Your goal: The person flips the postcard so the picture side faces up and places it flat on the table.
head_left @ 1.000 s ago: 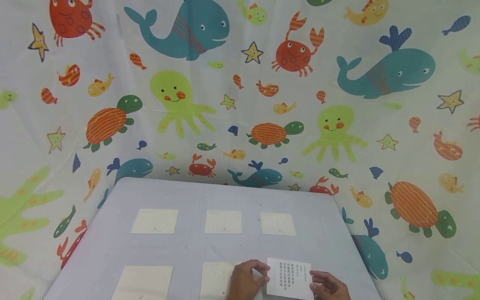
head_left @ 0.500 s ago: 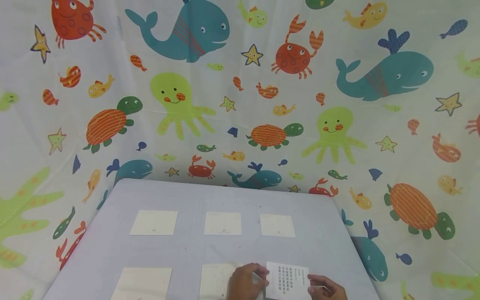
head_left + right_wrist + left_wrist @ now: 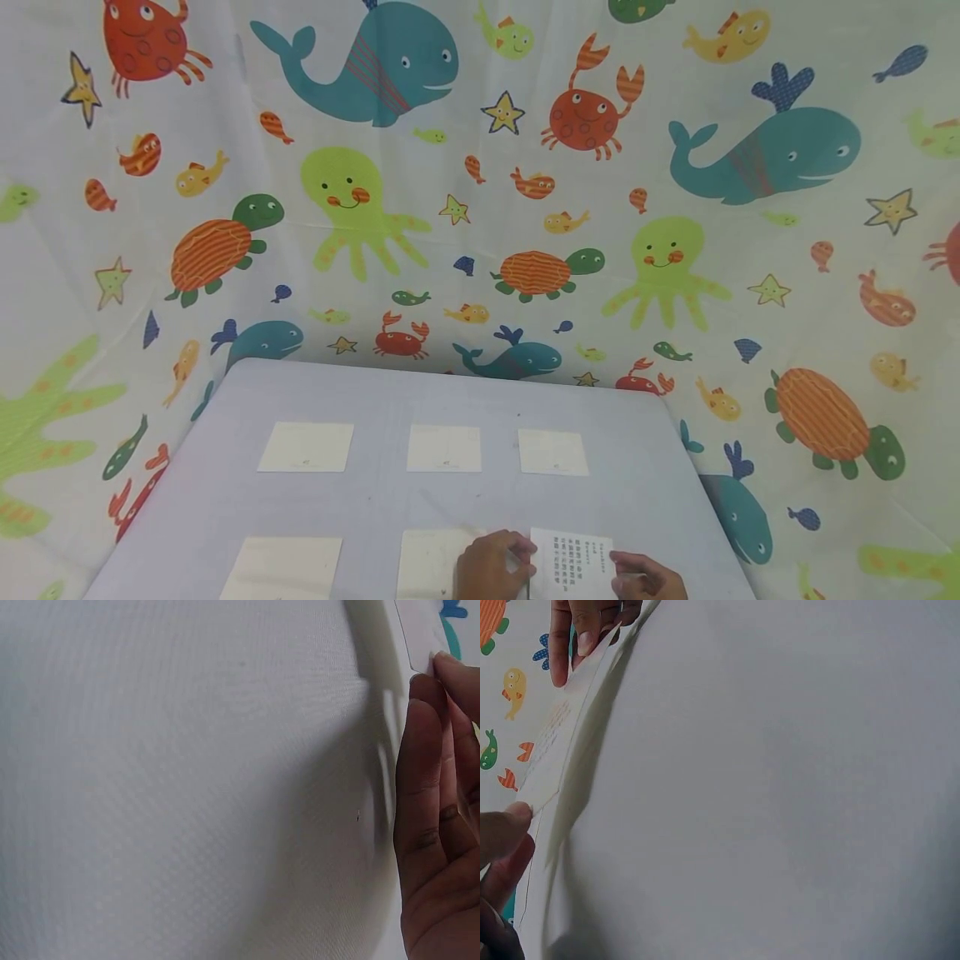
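A white card (image 3: pixel 572 565) printed with rows of small dark characters is held up between both hands at the near right part of the table. My left hand (image 3: pixel 493 567) pinches its left edge, and in the left wrist view the thumb (image 3: pixel 517 814) presses on a corner. On the opposite edge, my right hand (image 3: pixel 649 577) pinches the card between thumb and fingers; the right wrist view catches the right hand (image 3: pixel 442 795) with only one corner of the card. Just left of my left hand lies a cream card (image 3: pixel 427 562), partly covered by that hand.
Three cream cards lie in a far row: left card (image 3: pixel 306 447), middle card (image 3: pixel 444 448), right card (image 3: pixel 553 452). Another cream card (image 3: pixel 281 568) lies near left. The table (image 3: pixel 450 392) has a pale cloth; behind hangs a curtain (image 3: pixel 480 142) printed with sea animals.
The whole head view has shifted slightly. Both hands and the card between them sit a little further left and lower; the grip at each edge looks the same.
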`<state>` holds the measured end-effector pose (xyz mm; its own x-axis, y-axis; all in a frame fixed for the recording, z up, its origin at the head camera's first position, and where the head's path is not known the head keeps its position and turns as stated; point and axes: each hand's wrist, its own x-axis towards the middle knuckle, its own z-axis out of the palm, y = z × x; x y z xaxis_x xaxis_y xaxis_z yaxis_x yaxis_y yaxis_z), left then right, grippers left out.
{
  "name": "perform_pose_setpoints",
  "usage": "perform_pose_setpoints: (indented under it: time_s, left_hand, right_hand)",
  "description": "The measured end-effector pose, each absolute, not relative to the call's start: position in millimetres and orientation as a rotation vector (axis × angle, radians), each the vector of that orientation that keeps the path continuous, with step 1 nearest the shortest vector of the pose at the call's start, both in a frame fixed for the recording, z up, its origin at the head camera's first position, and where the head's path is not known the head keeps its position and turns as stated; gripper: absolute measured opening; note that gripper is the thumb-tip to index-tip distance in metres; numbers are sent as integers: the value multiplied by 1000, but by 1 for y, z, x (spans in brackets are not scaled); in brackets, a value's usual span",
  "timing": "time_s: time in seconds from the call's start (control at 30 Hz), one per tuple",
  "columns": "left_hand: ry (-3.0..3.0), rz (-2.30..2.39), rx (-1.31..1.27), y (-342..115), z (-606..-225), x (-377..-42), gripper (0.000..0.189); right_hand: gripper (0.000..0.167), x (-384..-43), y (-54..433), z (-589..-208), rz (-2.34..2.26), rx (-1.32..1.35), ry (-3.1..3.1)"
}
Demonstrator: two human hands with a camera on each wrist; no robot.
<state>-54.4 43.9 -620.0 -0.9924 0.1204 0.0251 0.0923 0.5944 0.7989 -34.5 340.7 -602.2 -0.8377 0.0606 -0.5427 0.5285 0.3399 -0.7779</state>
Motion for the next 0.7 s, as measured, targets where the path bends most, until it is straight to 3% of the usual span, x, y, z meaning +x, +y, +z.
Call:
perform_pose_setpoints:
  time_s: [0.7]
  left_hand:
    - [2731, 1272, 102, 51, -618, -56, 23]
  right_hand:
    - [66, -36, 342, -613, -1438, 507, 2237]
